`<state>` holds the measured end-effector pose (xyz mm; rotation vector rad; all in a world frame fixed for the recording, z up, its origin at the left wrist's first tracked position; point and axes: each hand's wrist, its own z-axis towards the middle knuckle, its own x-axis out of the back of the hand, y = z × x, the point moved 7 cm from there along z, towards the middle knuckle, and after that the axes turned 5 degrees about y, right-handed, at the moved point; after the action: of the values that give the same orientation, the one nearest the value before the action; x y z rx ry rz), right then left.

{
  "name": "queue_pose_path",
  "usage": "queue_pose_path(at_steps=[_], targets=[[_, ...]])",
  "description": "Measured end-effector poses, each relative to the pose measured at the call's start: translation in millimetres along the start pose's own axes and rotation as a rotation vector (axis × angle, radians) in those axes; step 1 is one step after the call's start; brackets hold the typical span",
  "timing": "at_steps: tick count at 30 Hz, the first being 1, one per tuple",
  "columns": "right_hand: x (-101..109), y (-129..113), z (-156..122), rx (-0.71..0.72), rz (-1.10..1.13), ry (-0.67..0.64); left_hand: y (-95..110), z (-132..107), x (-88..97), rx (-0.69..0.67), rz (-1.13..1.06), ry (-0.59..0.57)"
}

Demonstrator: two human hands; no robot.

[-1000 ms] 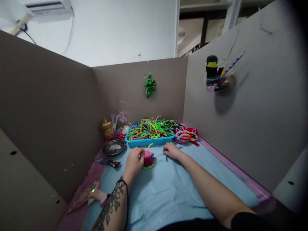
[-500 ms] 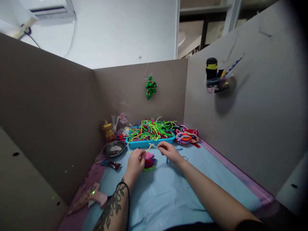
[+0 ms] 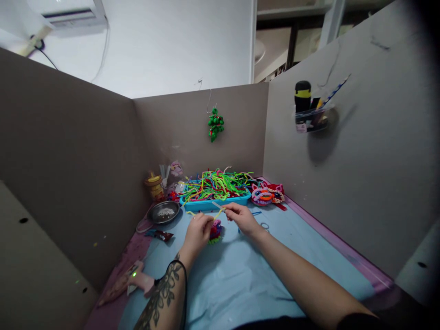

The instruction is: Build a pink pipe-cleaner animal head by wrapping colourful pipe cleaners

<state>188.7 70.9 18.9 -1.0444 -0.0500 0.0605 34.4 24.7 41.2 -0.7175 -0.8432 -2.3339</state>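
We've got a small coiled piece, pink on top with red, blue and green loops, low on the sheet, held by our left hand. A yellow stem rises from it, tilted, tip pinched in our right hand.

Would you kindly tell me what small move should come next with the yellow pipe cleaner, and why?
Probably pull the yellow pipe cleaner snug against the pink woven piece: the right hand pinches the strand just above the piece, the left hand holds the piece, and the strand looks slack between them.
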Motion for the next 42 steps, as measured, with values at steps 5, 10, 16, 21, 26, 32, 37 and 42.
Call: queue_pose_path(at_steps=[5, 10, 16, 21, 26, 32, 37, 42], targets=[[-0.8, -23.5, -10.6, 0.316, -0.356, 0.109, 8.7, -2.8, -8.3, -0.069, -0.058, -0.074], [-3.5, -17.2, -10.8, 0.268, -0.323, 0.101, 10.8, -4.0, -10.3, -0.097, -0.045, -0.091], [1.5, 10.3, -1.3, -0.015, -0.041, 0.060, 7.4, -2.2, -6.3, -0.063, 0.005, -0.065], [-3.0, 20.2, -1.3, -0.138, 0.168, 0.059, 7.4, -1.8, -5.5, -0.060, 0.026, -0.066], [-7.8, 18.2, -2.7, -0.212, 0.253, 0.022, 8.1, -1.8, -4.7, -0.071, 0.037, -0.055], [-5.3, 6.7, -2.0, -0.144, 0.161, -0.008, 8.6, -1.9, -3.8, -0.076, 0.036, -0.047], [-5.1, 3.4, -2.1, -0.086, -0.004, -0.052, 10.0, -1.8, -5.8, -0.096, 0.038, -0.074], [0.1, 3.1, -3.9, -0.028, -0.098, 0.076, 10.3, -2.0, -6.2, -0.093, 0.025, -0.071]])
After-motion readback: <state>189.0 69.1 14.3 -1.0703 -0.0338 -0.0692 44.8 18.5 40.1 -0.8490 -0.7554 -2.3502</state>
